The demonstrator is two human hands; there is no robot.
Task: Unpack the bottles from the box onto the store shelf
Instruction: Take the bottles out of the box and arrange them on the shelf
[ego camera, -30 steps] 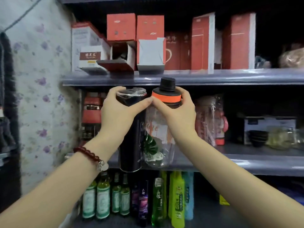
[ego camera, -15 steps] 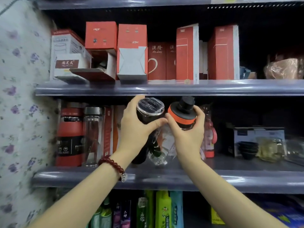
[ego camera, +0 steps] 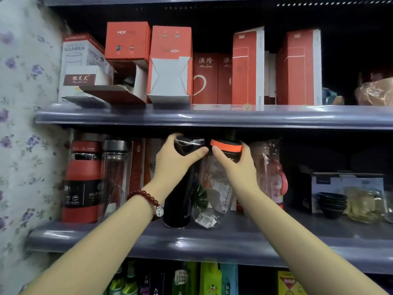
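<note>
A: Where are the bottles?

B: Side by side on the middle shelf (ego camera: 212, 241). The left hand (ego camera: 174, 165) has its fingers (ego camera: 198, 153) wrapped round the top of the black bottle (ego camera: 180, 201). The right hand (ego camera: 238, 167) grasps the clear bottle (ego camera: 212, 199) just under its orange cap (ego camera: 226, 145).

A: Are they down?

B: Their bases look to be on the shelf, or very nearly. I'd press each one flat and upright, then let go one hand at a time so the pair doesn't knock together.

A: Any room?

B: A red flask (ego camera: 83, 182) and a glass bottle (ego camera: 116, 177) stand to the left, a wrapped bottle (ego camera: 270, 173) close on the right. Tight, so slide them straight back.

A: Changed from half a second ago?

B: Then both were tilted above the shelf; now they're upright, caps up under the shelf above.
</note>
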